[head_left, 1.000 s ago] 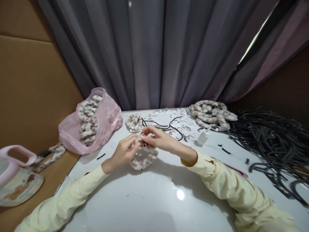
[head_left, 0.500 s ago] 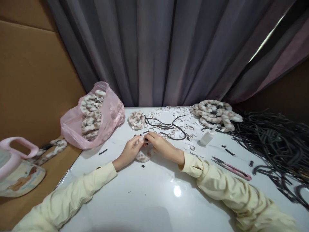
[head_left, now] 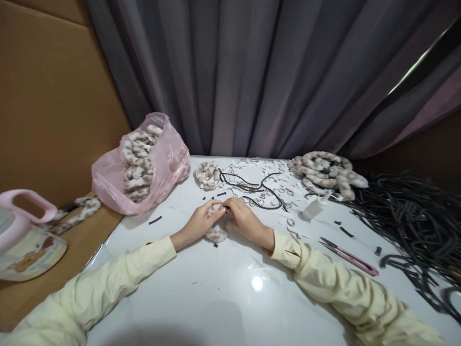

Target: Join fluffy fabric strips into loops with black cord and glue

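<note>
My left hand and my right hand meet over the white table. Between them is a fluffy white-and-brown ring, its lower part resting near the tabletop. The fingers of my left hand wrap round its upper left side. My right hand pinches the ring's upper right, where a small dark bit shows at the fingertips. Small black pieces lie just behind and in front of the hands. Another fluffy ring sits behind them, beside long black cords.
A pink bag of fluffy pieces stands back left, a mug at far left. To the right are a white bottle, pink-handled snips, a fluffy pile and a heap of black cords.
The view has tilted and shifted slightly. My hands have closed further over the fluffy ring, and the black bits at my right fingertips are now mostly hidden.
</note>
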Tool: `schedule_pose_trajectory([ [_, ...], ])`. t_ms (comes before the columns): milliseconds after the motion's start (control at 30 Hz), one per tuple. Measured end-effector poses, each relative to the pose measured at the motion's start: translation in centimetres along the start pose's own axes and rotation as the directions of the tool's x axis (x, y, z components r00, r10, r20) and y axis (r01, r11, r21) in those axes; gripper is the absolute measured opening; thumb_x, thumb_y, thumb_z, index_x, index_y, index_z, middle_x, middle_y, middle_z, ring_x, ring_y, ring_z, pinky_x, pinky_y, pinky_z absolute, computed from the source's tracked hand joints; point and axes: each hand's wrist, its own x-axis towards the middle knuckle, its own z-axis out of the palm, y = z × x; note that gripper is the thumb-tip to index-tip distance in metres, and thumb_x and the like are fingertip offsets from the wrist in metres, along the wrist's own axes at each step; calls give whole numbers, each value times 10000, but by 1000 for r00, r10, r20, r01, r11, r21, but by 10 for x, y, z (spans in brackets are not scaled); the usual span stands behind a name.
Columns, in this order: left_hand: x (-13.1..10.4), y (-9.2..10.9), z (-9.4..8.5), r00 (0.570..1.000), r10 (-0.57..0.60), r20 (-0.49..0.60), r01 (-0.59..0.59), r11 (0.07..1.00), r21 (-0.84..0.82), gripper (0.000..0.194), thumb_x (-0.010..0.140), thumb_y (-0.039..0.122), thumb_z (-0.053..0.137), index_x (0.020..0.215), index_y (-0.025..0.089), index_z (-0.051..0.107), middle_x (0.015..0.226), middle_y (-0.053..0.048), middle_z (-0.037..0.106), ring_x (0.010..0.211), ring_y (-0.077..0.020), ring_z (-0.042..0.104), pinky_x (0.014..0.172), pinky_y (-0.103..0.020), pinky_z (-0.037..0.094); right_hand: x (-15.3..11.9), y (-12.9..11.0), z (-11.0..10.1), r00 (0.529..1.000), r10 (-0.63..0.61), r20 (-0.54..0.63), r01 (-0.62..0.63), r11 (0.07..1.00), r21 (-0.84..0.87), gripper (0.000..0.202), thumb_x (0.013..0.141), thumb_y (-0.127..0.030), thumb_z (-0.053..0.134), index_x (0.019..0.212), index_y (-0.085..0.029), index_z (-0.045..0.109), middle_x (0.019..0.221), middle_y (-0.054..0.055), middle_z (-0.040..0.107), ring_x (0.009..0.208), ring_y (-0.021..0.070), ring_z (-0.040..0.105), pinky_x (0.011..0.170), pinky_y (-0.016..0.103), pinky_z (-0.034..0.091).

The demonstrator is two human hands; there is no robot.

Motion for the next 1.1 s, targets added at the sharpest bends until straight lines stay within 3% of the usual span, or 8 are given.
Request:
schedule_pose_trajectory([
  [100, 0, 1, -1, 1000, -3, 11, 4, 999, -43, 327, 836, 436, 518, 954, 148, 619, 987, -53, 652, 968, -203, 570, 866, -282, 422, -1, 0, 1, 1000, 3, -5, -3, 1000, 31, 398, 656, 54, 360, 978, -160, 454, 872, 93, 526, 832, 209, 490, 731, 343, 450],
  [233, 3, -2, -2, 997, -69, 30, 71, 995, -71, 362, 808, 481, 537, 758, 136, 634, 777, -35, 662, 787, -192, 589, 767, -289, 455, -2, -1, -1, 1000, -3, -5, 3, 999, 38, 393, 697, 48, 367, 1014, -159, 470, 903, 103, 537, 878, 216, 506, 767, 362, 460],
  [367, 1, -3, -3, 1000, -29, -5, 29, 998, -54, 334, 830, 448, 519, 776, 135, 623, 753, -36, 650, 750, -181, 586, 733, -283, 461, 0, -2, -2, 1000, 0, -6, 0, 998, 65, 335, 749, 18, 392, 1019, -159, 480, 913, 108, 554, 877, 210, 522, 767, 359, 473],
  [567, -5, -6, -3, 982, 186, -24, -173, 948, 269, 232, 903, 296, 388, 789, 162, 539, 668, -11, 589, 625, -139, 571, 618, -239, 451, 1, -4, -4, 997, 58, 43, -62, 995, 84, 405, 751, 24, 382, 1103, -159, 464, 992, 121, 577, 910, 207, 547, 774, 348, 475],
  [800, -6, -12, -3, 911, 406, 69, -384, 777, 498, 152, 863, 162, 350, 799, 185, 485, 698, -20, 536, 665, -163, 523, 637, -282, 448, 2, -11, -7, 985, 83, 152, -67, 992, -108, 408, 612, 55, 355, 941, -158, 469, 862, 86, 551, 765, 199, 512, 646, 298, 438],
  [967, -8, -9, 0, 918, 388, 80, -374, 779, 503, 184, 907, 187, 319, 797, 186, 466, 694, -8, 512, 648, -153, 513, 625, -271, 434, 2, -12, -8, 982, 77, 173, -55, 990, -129, 417, 574, 58, 362, 916, -162, 453, 838, 77, 527, 753, 198, 491, 647, 296, 434],
  [1100, -8, -2, 1, 972, 234, 27, -225, 888, 402, 211, 935, 272, 326, 788, 188, 452, 688, 11, 497, 628, -131, 498, 610, -246, 398, 0, -8, -5, 987, 76, 139, -67, 995, -68, 461, 606, 74, 350, 1000, -132, 470, 906, 109, 540, 829, 208, 512, 709, 317, 469],
])
